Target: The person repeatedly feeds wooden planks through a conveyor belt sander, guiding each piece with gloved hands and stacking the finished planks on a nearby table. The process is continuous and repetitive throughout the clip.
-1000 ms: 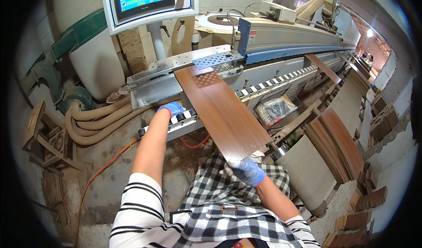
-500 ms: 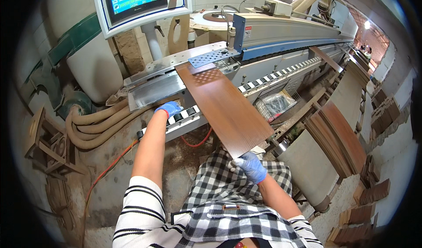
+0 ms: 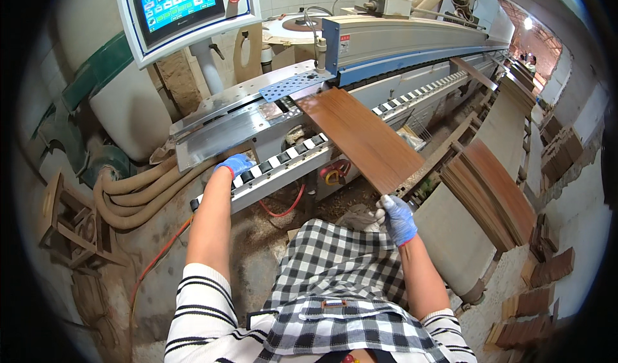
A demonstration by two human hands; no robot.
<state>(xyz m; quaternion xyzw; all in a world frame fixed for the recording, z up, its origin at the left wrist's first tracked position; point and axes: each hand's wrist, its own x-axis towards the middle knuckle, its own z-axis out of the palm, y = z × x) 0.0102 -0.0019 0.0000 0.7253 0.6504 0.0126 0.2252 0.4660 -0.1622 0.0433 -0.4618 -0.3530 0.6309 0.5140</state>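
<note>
A long brown wood-grain panel (image 3: pixel 364 141) lies slantwise across the roller rail (image 3: pixel 283 160) of an edge-banding machine (image 3: pixel 399 51). Its far end is beside the perforated blue plate (image 3: pixel 293 87). My right hand (image 3: pixel 398 218), in a blue-and-white glove, is closed at the panel's near corner, thumb uppermost; some fingertips are hidden. Toward the rail's left end rests my left hand (image 3: pixel 235 164), gloved in blue with a red cuff. Its fingers lie stretched over the rail, clear of the panel.
A control screen (image 3: pixel 179 6) stands at upper left. Stacked panels (image 3: pixel 486 195) lean at right beside a grey board (image 3: pixel 454 234). Thick hoses (image 3: pixel 129 202) and a wooden stool (image 3: pixel 64 215) occupy the left. Another narrow panel (image 3: pixel 474 73) lies farther along the machine.
The panel has shifted right along the rail, away from the metal table, uncovering rollers. My right hand has moved right and forward with its near corner. My left hand stays on the rail.
</note>
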